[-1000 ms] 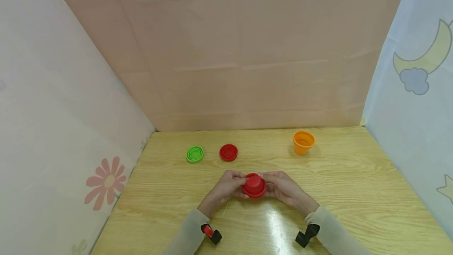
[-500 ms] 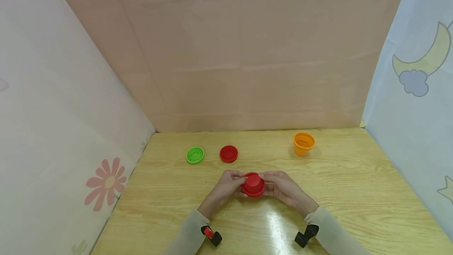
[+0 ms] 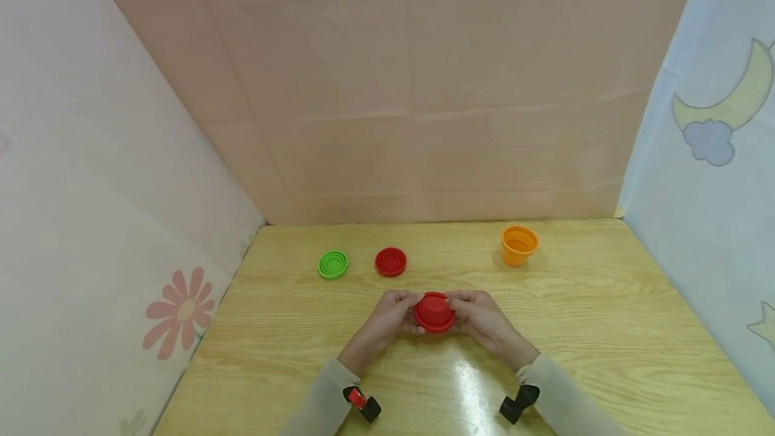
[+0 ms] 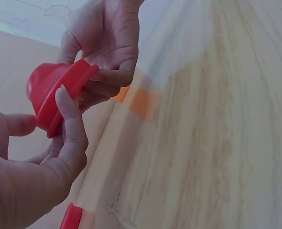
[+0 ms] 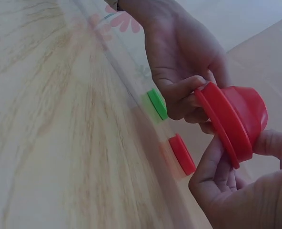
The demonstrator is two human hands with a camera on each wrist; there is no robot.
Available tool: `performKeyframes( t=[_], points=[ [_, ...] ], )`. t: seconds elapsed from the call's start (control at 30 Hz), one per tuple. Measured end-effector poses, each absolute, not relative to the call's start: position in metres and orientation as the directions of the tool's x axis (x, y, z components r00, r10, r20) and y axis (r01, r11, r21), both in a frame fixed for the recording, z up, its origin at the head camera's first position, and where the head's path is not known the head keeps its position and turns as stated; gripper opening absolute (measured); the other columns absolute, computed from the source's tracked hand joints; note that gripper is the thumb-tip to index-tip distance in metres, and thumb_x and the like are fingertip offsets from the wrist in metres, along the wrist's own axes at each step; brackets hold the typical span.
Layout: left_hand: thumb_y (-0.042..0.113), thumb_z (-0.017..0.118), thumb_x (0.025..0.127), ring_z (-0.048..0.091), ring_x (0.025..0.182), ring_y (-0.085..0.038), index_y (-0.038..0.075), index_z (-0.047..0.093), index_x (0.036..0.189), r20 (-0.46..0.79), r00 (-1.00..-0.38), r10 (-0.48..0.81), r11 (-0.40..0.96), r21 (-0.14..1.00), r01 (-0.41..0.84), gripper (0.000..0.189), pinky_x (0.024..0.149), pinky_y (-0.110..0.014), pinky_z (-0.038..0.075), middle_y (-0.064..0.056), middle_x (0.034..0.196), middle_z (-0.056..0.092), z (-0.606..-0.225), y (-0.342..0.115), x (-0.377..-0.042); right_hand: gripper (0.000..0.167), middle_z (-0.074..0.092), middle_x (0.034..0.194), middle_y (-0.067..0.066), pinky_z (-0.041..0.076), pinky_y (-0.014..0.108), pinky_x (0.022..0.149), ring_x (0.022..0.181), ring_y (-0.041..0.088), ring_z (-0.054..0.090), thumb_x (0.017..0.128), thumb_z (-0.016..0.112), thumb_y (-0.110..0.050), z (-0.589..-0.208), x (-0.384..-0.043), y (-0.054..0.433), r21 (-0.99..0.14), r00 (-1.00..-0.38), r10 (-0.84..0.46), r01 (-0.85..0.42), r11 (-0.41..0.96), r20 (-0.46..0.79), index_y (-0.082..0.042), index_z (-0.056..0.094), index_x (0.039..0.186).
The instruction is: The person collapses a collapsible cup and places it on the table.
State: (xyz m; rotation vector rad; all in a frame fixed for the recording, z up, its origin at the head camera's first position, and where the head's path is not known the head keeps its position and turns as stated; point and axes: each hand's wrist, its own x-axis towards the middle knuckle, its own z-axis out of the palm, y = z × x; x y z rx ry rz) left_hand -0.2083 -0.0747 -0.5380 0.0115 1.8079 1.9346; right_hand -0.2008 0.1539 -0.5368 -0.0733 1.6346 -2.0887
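Cup [image 3: 434, 315], red, is tipped slightly more upward than 0.5 s ago, and the right hand [image 3: 482, 319] is drawn in a little closer, its thumb now reaching over the wall rather than lying along the rim. This reads as a small shift of grip while the cup is worked between 2 hands; its place hardly changes.

The left hand [image 3: 387, 318] pinches the left side, thumb on the outer face and fingers behind the rim. The right hand pinches the right side in the same way. Both are narrow, closed down to the thickness of the rim and wall. In the right wrist view the wall is buckled inward near the right thumb, so the material seems soft.

The cup is off the bench [image 3: 581, 355], near the middle, base outward and only part raised. Far from the hands, a flat red cup [image 3: 390, 262] lies slightly left, with a flat green cup [image 3: 333, 265] farther left. At far right an orange cup [image 3: 519, 245] stands upright at full height. These 3 stay where they are.
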Motion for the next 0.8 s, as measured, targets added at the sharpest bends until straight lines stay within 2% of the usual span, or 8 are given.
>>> performKeyframes(
  t=[0.1, 0.23, 0.47, 0.67, 0.8],
  points=[
    [0.021, 0.060, 0.106, 0.072, 0.082, -0.013, -0.004, 0.068, 0.128, -0.312, -0.864, 0.395, -0.059, 0.930, -0.362, 0.034, 0.075, -0.025, 0.066, -0.003, 0.102, 0.076, -0.5372, -0.0769, -0.2075, 0.046, 0.076, 0.109, 0.002, 0.065, 0.030, 0.083, 0.093, 0.011, 0.073, 0.107, 0.053, -0.008, -0.5371, -0.2013, 0.1552, -0.928, -0.888, -0.385, 0.333, -0.167, -0.249, 0.020, 0.046, 0.143],
    [0.013, 0.061, 0.104, 0.069, 0.086, -0.012, -0.005, 0.062, 0.137, -0.293, -0.843, 0.450, -0.112, 0.919, -0.379, 0.037, 0.080, -0.023, 0.064, -0.002, 0.109, 0.073, -0.5363, -0.0798, -0.2068, 0.045, 0.075, 0.113, 0.003, 0.064, 0.029, 0.083, 0.093, 0.012, 0.073, 0.107, 0.053, -0.009, -0.5365, -0.2025, 0.1571, -0.928, -0.895, -0.366, 0.332, -0.167, -0.254, 0.018, 0.047, 0.143],
    [0.010, 0.065, 0.102, 0.066, 0.089, -0.011, -0.004, 0.058, 0.142, -0.287, -0.835, 0.471, -0.127, 0.914, -0.385, 0.043, 0.081, -0.022, 0.062, -0.004, 0.118, 0.072, -0.5347, -0.0799, -0.2071, 0.041, 0.073, 0.112, 0.001, 0.064, 0.029, 0.083, 0.091, 0.011, 0.071, 0.108, 0.053, -0.009, -0.5349, -0.2028, 0.1577, -0.928, -0.893, -0.381, 0.325, -0.180, -0.239, 0.015, 0.048, 0.141],
    [0.012, 0.069, 0.101, 0.063, 0.086, -0.010, -0.003, 0.061, 0.139, -0.319, -0.838, 0.443, -0.117, 0.906, -0.406, 0.042, 0.079, -0.021, 0.059, -0.004, 0.114, 0.073, -0.5339, -0.0786, -0.2087, 0.040, 0.073, 0.110, 0.001, 0.064, 0.029, 0.084, 0.091, 0.011, 0.072, 0.108, 0.052, -0.009, -0.5355, -0.2021, 0.1578, -0.928, -0.891, -0.381, 0.331, -0.171, -0.247, 0.014, 0.047, 0.140],
    [0.008, 0.070, 0.096, 0.063, 0.081, -0.008, -0.003, 0.062, 0.138, -0.338, -0.850, 0.404, -0.100, 0.907, -0.408, 0.043, 0.074, -0.019, 0.057, -0.001, 0.108, 0.074, -0.5350, -0.0746, -0.2090, 0.040, 0.073, 0.112, 0.003, 0.064, 0.029, 0.083, 0.091, 0.012, 0.071, 0.106, 0.054, -0.008, -0.5373, -0.2025, 0.1564, -0.934, -0.897, -0.364, 0.324, -0.149, -0.253, 0.013, 0.048, 0.139]
  ],
)
